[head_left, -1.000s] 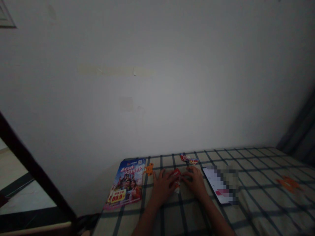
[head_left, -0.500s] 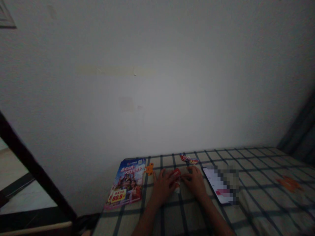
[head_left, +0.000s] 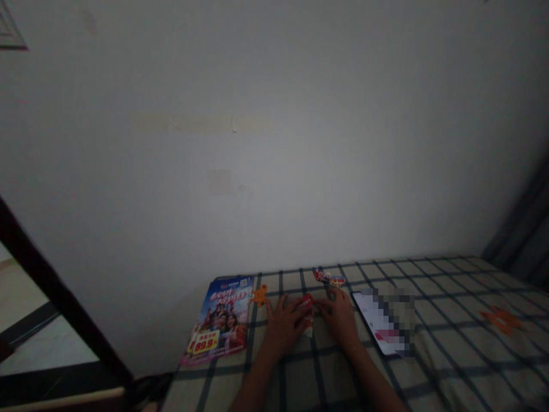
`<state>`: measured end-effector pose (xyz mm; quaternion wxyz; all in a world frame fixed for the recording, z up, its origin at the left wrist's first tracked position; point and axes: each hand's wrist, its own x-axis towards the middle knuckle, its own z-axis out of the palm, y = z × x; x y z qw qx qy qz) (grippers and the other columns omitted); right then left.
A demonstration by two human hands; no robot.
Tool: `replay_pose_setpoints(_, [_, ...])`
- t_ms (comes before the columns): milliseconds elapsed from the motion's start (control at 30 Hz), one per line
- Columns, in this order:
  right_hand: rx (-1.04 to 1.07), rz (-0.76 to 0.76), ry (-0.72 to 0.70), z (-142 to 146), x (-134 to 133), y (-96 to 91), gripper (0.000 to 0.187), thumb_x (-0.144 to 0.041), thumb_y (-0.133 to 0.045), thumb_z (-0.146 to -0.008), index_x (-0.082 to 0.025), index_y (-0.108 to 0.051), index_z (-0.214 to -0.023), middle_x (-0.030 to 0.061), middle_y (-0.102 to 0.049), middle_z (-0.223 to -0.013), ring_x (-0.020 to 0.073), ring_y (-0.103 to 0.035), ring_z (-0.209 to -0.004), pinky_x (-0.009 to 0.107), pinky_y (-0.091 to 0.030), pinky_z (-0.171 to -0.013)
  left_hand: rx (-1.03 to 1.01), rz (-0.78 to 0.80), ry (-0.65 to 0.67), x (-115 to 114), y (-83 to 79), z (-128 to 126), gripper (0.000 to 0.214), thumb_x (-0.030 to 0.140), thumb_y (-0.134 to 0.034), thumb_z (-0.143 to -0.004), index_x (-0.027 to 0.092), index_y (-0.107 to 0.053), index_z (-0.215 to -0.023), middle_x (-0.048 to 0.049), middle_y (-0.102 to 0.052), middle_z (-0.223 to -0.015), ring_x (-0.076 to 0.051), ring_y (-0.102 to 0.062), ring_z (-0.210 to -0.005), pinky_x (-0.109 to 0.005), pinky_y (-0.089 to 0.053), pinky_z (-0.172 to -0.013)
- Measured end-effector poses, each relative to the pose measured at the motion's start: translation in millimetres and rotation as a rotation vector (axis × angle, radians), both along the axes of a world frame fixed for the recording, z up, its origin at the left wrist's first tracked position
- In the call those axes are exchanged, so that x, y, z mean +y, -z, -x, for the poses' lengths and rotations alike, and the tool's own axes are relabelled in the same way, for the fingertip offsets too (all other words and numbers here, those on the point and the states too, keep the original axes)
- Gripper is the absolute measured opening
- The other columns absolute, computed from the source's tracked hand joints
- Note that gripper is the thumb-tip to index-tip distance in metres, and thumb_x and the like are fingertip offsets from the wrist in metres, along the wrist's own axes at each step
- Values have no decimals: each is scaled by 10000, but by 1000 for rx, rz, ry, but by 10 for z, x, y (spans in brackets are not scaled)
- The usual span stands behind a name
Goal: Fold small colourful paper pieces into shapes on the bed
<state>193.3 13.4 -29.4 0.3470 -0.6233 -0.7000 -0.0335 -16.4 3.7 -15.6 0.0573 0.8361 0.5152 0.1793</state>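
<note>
A small folded red and white piece of printed paper lies on the checked cloth between my hands. My left hand rests over its left side, fingers spread and pressing it down. From the right, my right hand has its thumb and fingertips drawn together at the paper's right edge; the exact contact is too dark to make out. Another folded, colourful paper piece lies just beyond my right hand. A stack of printed flyers sits left of my left hand, with an orange cloth motif between them.
A phone with a lit screen, partly pixelated, lies right of my right hand. The checked cloth extends to the right, wrinkled near the phone. A pale wall rises behind it. A dark slanted bar stands at left, a dark curtain at far right.
My right hand's fingertips have shifted slightly at the paper's right edge. The paper has tilted or narrowed a little under my left hand, which stays nearly still.
</note>
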Motion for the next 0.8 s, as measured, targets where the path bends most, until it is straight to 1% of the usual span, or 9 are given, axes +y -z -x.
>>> replay_pose_setpoints(100, [-7, 0, -25, -16, -9, -3, 235, -280, -637, -864, -377, -757, -1041, 79, -569, -1294, 304, -480, -1261, 479, -428, -1036, 1, -5, 11, -14, -13, 3, 448, 536, -451, -975, 611, -361, -1408, 111, -484, -1508, -363, -298, -1432, -818, 9, -1087])
replay_pose_setpoints(200, [-16, 5, -48, -13, -27, -12, 352, -223, -617, -852, -402, -714, -1139, 57, -549, -1352, 295, -464, -1293, 479, -419, -1046, 7, 4, 11, -32, -44, 8, 511, 496, -471, -975, 587, -300, -1448, 84, -484, -1512, -358, -295, -1437, -814, -2, -1094])
replay_pose_setpoints(300, [-49, 22, -84, 11, -50, -25, 405, -168, -594, -846, -427, -710, -1134, 30, -535, -1396, 294, -435, -1329, 490, -399, -1066, -1, 18, 8, -51, -84, 14, 551, 474, -491, -969, 560, -279, -1470, 68, -479, -1517, -348, -288, -1446, -812, -19, -1099])
replay_pose_setpoints(367, [-59, 29, -99, 24, -60, -34, 399, -154, -587, -848, -426, -723, -1106, 27, -542, -1396, 296, -426, -1338, 502, -389, -1076, -14, 19, 1, -61, -105, 16, 550, 447, -500, -967, 541, -302, -1471, 63, -473, -1522, -341, -281, -1452, -806, -32, -1105])
replay_pose_setpoints(433, [-51, 33, -103, 25, -59, -38, 359, -164, -587, -853, -404, -739, -1072, 33, -560, -1376, 295, -432, -1330, 506, -395, -1074, -22, 9, -25, -64, -110, 13, 547, 393, -510, -965, 496, -341, -1475, 44, -471, -1524, -335, -286, -1449, -785, -55, -1122])
replay_pose_setpoints(567, [-15, 17, -102, -2, -27, -16, 225, -216, -618, -845, -324, -760, -982, 49, -598, -1325, 300, -437, -1323, 501, -403, -1081, -53, -58, -86, -56, -81, 2, 503, 324, -529, -951, 409, -451, -1441, 0, -474, -1521, -320, -322, -1423, -728, -96, -1154])
replay_pose_setpoints(667, [-3, -10, -106, -18, 1, 25, 191, -259, -652, -833, -268, -743, -1000, 63, -627, -1287, 309, -439, -1320, 489, -399, -1095, -71, -106, -113, -52, -65, 6, 465, 327, -557, -936, 360, -517, -1398, -30, -483, -1509, -315, -362, -1390, -702, -125, -1160])
replay_pose_setpoints(733, [2, -26, -112, -17, 11, 49, 221, -289, -653, -841, -244, -724, -1045, 71, -650, -1250, 312, -449, -1311, 483, -407, -1089, -83, -116, -117, -55, -65, 17, 445, 349, -586, -919, 364, -554, -1363, -26, -517, -1474, -312, -396, -1356, -687, -134, -1165])
replay_pose_setpoints(800, [9, -40, -121, -9, 10, 61, 234, -305, -639, -857, -230, -711, -1066, 74, -668, -1212, 313, -465, -1298, 485, -408, -1086, -95, -110, -95, -62, -69, 28, 405, 385, -612, -905, 407, -595, -1309, -1, -563, -1421, -309, -426, -1320, -684, -118, -1167])
